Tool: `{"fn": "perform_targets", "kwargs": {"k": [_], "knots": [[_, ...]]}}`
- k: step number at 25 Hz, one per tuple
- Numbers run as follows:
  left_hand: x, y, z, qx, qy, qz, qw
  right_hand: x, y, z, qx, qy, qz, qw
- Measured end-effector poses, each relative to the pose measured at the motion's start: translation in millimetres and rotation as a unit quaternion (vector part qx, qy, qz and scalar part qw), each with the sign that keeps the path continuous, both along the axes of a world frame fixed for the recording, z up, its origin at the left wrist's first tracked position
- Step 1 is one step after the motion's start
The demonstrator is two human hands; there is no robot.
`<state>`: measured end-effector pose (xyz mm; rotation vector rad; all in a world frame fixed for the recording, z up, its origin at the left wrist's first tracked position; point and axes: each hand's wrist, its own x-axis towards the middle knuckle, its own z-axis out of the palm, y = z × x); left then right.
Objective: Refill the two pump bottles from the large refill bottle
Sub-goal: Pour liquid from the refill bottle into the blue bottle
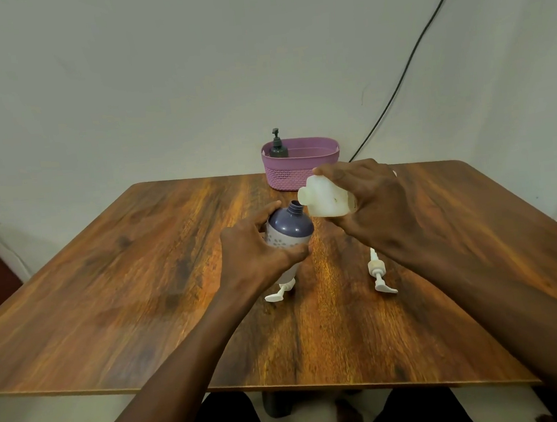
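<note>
1. Holding the purple bottle (289, 231) over the middle of the table (141, 273), our left hand (256, 246) wraps round its pale, dotted body: the thumb curls across the near side and the fingers reach round the far side.
2. That bottle has no cap or pump on it. Its dark neck is open and leans up and to the right. We cannot tell whether its base rests on the wood.
3. Our right hand (370, 202) grips the white bottle (328, 199) from above and behind, with the fingers curled over its top and the thumb under its lower side. How the fingertips lie on the far side is hidden.
4. The white bottle is tipped on its side with its open neck pointing left, just beside the mouth of the purple bottle and slightly above it. We cannot make out any liquid passing between them.
5. A white pump (378, 271) lies flat on the table below our right wrist, nozzle toward us.
6. A second white pump (279, 293) lies near the foot of the purple bottle, partly hidden behind it.
7. At the far edge of the table stands a purple basket (300, 172), and a dark pump bottle (277, 147) stands upright in its left end, pump in place.
8. A black cable (409, 64) runs down the wall behind the basket.
</note>
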<state>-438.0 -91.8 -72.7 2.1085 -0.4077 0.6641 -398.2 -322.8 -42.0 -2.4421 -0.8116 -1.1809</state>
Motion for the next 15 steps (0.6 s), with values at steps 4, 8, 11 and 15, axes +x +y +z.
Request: {"fn": "perform_targets", "kwargs": {"k": [4, 8, 11, 15], "knots": [[0.8, -0.1, -0.4, 0.003, -0.008, 0.001, 1.0, 1.0, -1.4, 1.9, -0.028, -0.003, -0.035, 0.999], [1.3, -1.1, -1.6, 0.002, -0.014, -0.002, 1.0, 3.6, -0.7, 2.7, -0.054, -0.02, -0.043, 0.997], [1.3, -0.5, -1.6, 0.006, -0.017, 0.0, 1.0, 4.9, -2.0, 4.6, -0.066, -0.027, -0.051, 0.996], [-0.3, 0.3, -1.2, 0.004, -0.022, -0.004, 1.0, 4.2, -1.3, 7.3, -0.072, -0.029, -0.056, 0.995]]}}
